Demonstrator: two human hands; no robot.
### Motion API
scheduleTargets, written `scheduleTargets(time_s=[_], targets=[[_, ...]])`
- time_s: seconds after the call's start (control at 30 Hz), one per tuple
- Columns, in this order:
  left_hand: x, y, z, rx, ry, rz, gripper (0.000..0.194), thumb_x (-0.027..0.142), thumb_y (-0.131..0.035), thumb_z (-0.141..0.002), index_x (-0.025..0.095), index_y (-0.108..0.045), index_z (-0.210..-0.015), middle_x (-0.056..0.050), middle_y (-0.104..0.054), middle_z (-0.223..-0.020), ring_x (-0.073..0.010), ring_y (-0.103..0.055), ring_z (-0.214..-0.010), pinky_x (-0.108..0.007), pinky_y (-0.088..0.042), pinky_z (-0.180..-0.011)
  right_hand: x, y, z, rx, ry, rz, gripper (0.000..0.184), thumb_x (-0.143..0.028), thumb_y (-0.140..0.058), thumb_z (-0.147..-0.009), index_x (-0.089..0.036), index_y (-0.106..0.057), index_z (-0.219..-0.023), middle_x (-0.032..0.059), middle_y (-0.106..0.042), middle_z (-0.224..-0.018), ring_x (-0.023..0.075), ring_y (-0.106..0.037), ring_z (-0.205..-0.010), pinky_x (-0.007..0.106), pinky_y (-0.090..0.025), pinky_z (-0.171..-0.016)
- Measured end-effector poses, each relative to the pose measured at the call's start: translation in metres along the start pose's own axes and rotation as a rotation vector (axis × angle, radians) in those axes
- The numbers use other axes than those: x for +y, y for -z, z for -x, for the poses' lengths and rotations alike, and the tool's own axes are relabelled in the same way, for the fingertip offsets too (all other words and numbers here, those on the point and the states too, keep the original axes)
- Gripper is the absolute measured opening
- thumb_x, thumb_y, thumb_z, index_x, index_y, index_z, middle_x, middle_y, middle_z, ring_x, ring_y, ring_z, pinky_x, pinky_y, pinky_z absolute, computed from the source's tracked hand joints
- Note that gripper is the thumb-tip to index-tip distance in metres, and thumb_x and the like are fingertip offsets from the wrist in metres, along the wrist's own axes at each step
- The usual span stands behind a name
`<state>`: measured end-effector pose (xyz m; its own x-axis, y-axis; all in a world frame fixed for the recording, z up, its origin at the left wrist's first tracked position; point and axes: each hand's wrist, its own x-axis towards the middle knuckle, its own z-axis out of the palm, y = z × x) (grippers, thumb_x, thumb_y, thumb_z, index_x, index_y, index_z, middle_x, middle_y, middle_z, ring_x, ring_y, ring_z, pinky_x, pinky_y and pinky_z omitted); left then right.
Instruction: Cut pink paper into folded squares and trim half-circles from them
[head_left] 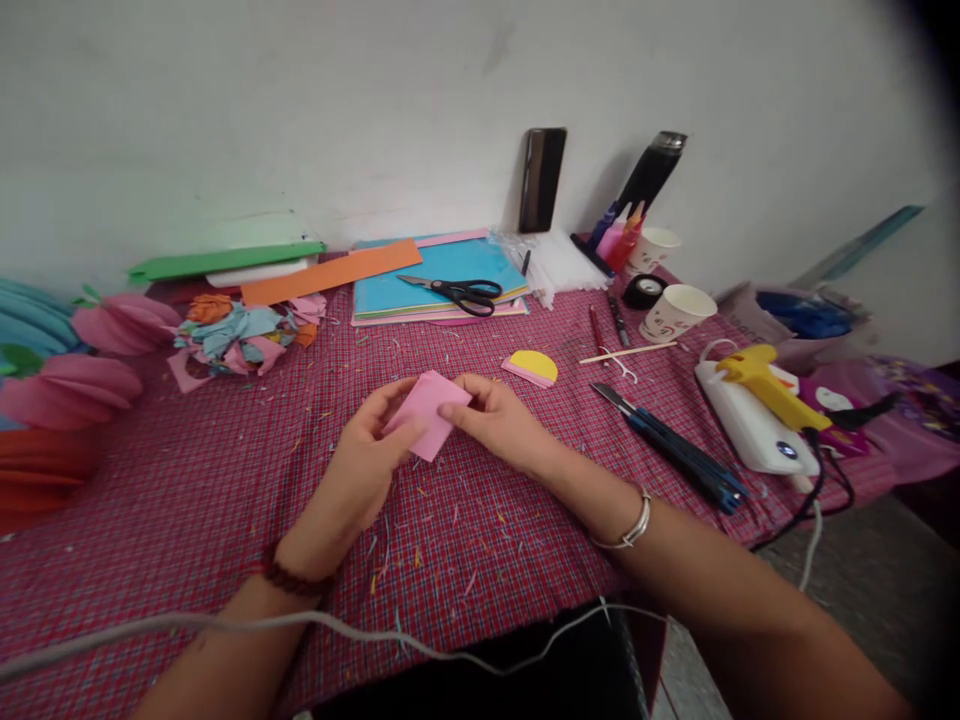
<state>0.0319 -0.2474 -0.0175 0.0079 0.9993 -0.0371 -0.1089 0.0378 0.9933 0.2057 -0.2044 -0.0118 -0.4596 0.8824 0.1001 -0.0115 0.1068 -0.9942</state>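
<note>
A small pink paper piece [430, 408], rectangular and perhaps folded, is held up above the checked tablecloth between both hands. My left hand [375, 430] grips its left side, thumb on the front face and fingers behind. On the right, my right hand [491, 415] pinches the upper right edge between thumb and fingers. Just beyond my right hand lies a half-round yellow and pink paper piece [531, 367]. Black-handled scissors [457, 292] rest on a stack of coloured paper [375, 290] farther back. A blue-handled cutter [675, 450] lies to the right of my right hand.
Crumpled paper scraps [244, 335] and paper pumpkin-like shapes [71, 385] sit at the left. Rightward are paper cups [679, 312], black tape [645, 291], a wooden stick [628, 352] and a yellow glue gun [776, 385] on a white box. A white cable [360, 632] crosses the front.
</note>
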Motion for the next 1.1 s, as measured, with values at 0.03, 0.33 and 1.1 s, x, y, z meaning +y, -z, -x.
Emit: scheduleTargets(time_s=[0.03,0.33,1.1], targets=[[0.002,0.003,0.0,-0.078,0.066,0.06,0.041,0.041,-0.058,-0.085,0.023,-0.058,-0.122,-0.011,-0.061,-0.129,-0.0252,-0.064,-0.106,-0.04,-0.058,-0.083,-0.002,0.0,0.001,-0.019,-0.006,-0.019,0.022,-0.034,-0.064,-0.08,-0.021,-0.049,-0.071,-0.0045,-0.047,-0.064,0.0116,-0.048,-0.06,0.027,-0.044,-0.058],[0.005,-0.002,0.02,-0.36,0.18,0.048,0.07,0.021,-0.077,-0.067,0.028,-0.053,-0.132,-0.006,-0.069,-0.106,-0.0229,-0.068,-0.091,-0.036,-0.06,-0.076,-0.027,-0.006,0.018,-0.163,0.019,0.113,0.009,-0.015,-0.059,-0.079,-0.019,-0.061,-0.087,0.0,-0.062,-0.082,0.012,-0.057,-0.066,0.026,-0.048,-0.058],[0.012,-0.03,0.034,-0.17,0.045,-0.196,0.01,0.023,-0.066,-0.075,0.021,-0.066,-0.085,-0.002,-0.072,-0.081,-0.0172,-0.066,-0.072,-0.032,-0.057,-0.068,-0.023,-0.018,0.028,-0.367,0.081,-0.054,0.046,-0.051,-0.036,-0.098,-0.019,-0.067,-0.11,0.008,-0.068,-0.104,0.0183,-0.062,-0.1,0.035,-0.049,-0.09]])
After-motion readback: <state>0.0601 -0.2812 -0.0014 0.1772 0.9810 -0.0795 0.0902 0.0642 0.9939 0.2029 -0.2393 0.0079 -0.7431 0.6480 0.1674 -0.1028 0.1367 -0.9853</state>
